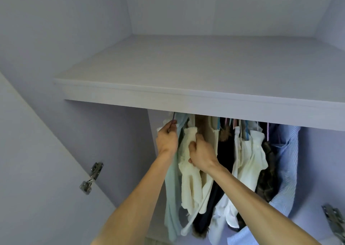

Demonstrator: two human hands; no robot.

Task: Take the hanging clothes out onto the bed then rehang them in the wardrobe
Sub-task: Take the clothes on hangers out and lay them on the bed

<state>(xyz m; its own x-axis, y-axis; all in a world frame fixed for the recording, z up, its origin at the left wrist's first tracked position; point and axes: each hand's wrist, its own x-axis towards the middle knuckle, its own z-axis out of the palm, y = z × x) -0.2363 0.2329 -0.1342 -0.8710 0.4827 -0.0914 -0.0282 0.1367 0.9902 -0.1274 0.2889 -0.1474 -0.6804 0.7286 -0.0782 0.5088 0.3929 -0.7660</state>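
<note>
Head view puts us at the wardrobe, clothes crowded under its shelf, left hand curled round a hanger hook, right hand pinching a cream garment; we cannot tell whether we are unloading or rehanging.

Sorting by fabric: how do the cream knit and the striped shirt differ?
The cream knit is fuzzy and plain; the striped shirt is smooth, blue-striped. The knit hangs near the left end, gripped by the right hand; the shirt hangs rightmost, untouched. Both hang under the shelf.

The shelf hides the tops of the hangers; the striped shirt runs off the bottom edge
</note>
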